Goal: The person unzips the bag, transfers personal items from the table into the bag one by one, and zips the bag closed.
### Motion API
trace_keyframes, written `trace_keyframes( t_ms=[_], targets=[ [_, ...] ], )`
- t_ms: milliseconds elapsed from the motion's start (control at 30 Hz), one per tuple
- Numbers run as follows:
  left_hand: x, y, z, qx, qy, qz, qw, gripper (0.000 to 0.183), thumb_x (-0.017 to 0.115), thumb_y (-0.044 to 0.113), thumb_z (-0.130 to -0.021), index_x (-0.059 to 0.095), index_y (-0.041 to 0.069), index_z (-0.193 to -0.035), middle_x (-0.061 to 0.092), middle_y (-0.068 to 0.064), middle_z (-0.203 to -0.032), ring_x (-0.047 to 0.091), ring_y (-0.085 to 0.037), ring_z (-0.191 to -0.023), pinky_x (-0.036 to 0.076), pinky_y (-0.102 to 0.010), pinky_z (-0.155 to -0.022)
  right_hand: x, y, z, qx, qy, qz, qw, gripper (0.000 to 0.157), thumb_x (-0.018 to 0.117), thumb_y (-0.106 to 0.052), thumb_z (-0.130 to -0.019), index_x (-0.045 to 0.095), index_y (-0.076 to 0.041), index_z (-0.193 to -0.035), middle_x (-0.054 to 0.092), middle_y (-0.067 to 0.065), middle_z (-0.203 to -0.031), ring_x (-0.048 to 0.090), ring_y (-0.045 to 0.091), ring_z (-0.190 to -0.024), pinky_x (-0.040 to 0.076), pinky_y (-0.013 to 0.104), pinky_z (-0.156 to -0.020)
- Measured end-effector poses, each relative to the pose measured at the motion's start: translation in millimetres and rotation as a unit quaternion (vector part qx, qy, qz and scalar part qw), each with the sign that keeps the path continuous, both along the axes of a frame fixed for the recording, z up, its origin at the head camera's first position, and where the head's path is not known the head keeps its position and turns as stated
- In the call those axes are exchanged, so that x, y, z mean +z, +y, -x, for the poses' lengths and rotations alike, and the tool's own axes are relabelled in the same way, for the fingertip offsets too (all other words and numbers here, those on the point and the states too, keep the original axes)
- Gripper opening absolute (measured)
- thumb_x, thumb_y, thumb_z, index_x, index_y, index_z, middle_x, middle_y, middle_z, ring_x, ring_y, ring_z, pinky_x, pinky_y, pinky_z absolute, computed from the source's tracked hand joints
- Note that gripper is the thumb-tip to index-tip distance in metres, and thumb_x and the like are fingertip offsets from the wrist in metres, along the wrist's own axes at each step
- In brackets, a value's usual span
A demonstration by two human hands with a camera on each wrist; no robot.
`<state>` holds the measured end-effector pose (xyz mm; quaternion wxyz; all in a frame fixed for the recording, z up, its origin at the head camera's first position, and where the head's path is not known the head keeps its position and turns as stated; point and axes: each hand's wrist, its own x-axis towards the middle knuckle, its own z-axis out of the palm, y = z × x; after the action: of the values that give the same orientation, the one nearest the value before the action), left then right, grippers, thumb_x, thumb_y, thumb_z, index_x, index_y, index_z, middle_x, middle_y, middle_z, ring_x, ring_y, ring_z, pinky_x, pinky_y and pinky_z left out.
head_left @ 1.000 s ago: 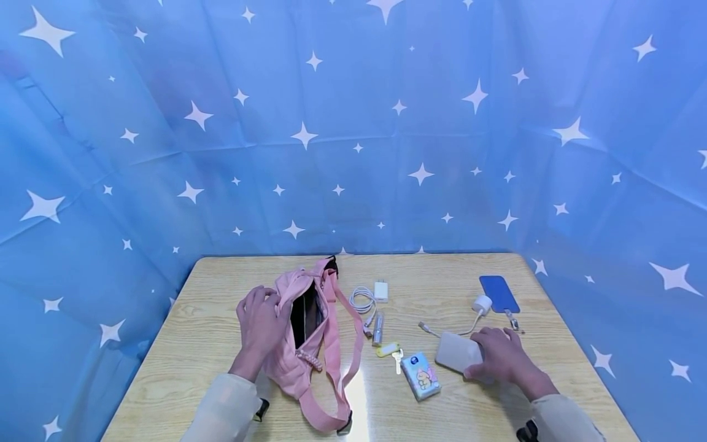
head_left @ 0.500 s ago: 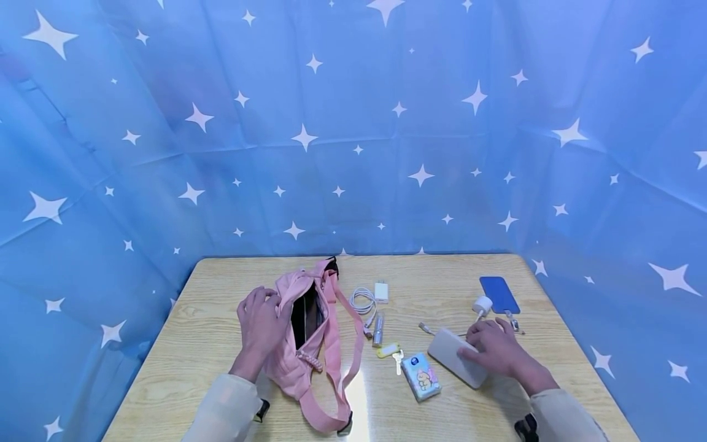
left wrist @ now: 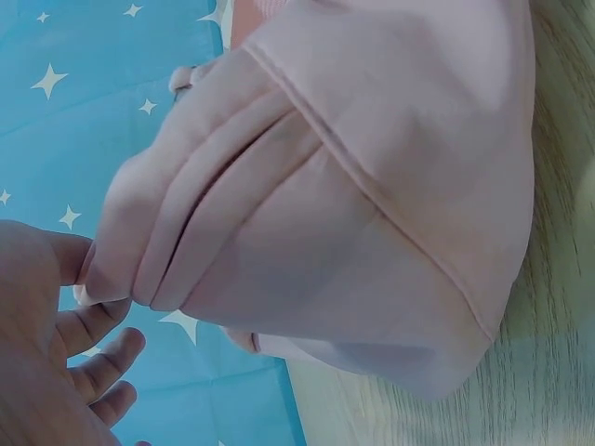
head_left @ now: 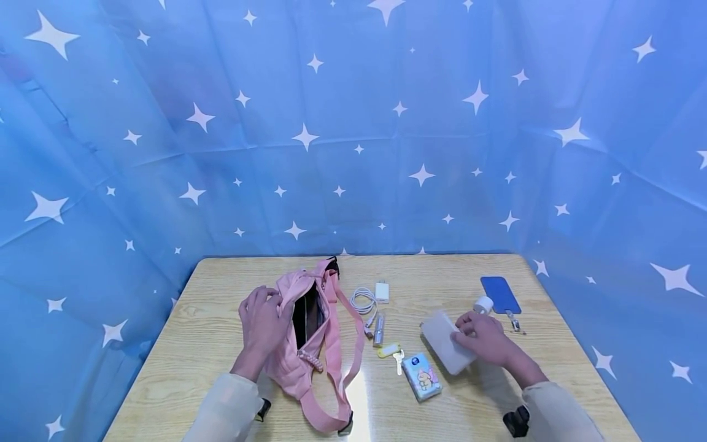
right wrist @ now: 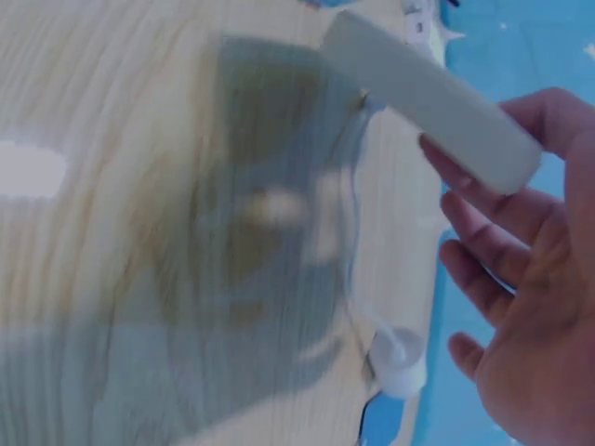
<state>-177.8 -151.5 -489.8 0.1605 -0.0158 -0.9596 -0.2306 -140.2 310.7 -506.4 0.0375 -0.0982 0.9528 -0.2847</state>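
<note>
Tbl: RH pinches 1 wht slab

The pink fabric bag lies on the wood-grain table, in front of your left side. Its long mouth gapes, exposing a dark interior; the pink strap loops out on the bag's right. Your left hand pinches the left edge of the mouth between thumb and fingers. The white block is flat and rectangular, with rounded corners. You grip it by one side between the thumb and fingers of your right hand, tilted and clear of the table.
</note>
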Motion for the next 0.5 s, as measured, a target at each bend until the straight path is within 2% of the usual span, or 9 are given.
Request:
trace_keyframes(
  t_ms=[100, 167, 300, 500],
  targets=[
    [-0.1, 0, -0.1, -0.001, 0.004, 0.000, 1.0000, 0.032, 0.061, 0.033, -0.093, 0.071, 0.002, -0.095, 0.060, -0.012, -0.121, 0.042, -0.033, -0.130, 0.023, -0.056, -0.109, 5.4, -10, 5.2, -0.033, -0.040, 0.056, 0.997, 0.030, 0.060, -0.033, -0.094, 0.069, -0.004, -0.095, 0.060, 0.015, -0.119, 0.057, 0.029, -0.108, 0.049, 0.033, -0.079],
    [-0.2, 0, 0.1, -0.002, 0.004, 0.000, 1.0000, 0.031, 0.061, 0.032, -0.093, 0.071, 0.003, -0.095, 0.060, -0.012, -0.121, 0.042, -0.033, -0.130, 0.023, -0.056, -0.109, 9.2, -17, 8.5, -0.051, -0.070, 0.090, 0.992, 0.038, 0.057, -0.034, -0.096, 0.065, 0.001, -0.107, 0.055, 0.020, -0.126, 0.056, 0.030, -0.110, 0.049, 0.031, -0.078],
    [0.4, 1, 0.0, -0.004, 0.003, -0.002, 1.0000, 0.031, 0.061, 0.032, -0.093, 0.071, 0.003, -0.095, 0.060, -0.012, -0.122, 0.042, -0.033, -0.130, 0.023, -0.056, -0.110, 14.6, -32, 15.8, -0.066, -0.104, 0.120, 0.985, 0.054, 0.051, -0.037, -0.098, 0.054, 0.008, -0.127, 0.047, 0.023, -0.137, 0.054, 0.035, -0.116, 0.050, 0.038, -0.085],
    [2.4, 5, -0.9, -0.009, 0.010, -0.014, 0.9998, 0.030, 0.062, 0.030, -0.092, 0.071, 0.001, -0.093, 0.061, -0.013, -0.121, 0.043, -0.034, -0.130, 0.023, -0.056, -0.110, 17.0, -60, 28.1, -0.079, -0.146, 0.145, 0.975, 0.061, 0.047, -0.046, -0.098, 0.055, 0.007, -0.129, 0.039, 0.020, -0.149, 0.045, 0.040, -0.131, 0.047, 0.048, -0.097]
  ],
)
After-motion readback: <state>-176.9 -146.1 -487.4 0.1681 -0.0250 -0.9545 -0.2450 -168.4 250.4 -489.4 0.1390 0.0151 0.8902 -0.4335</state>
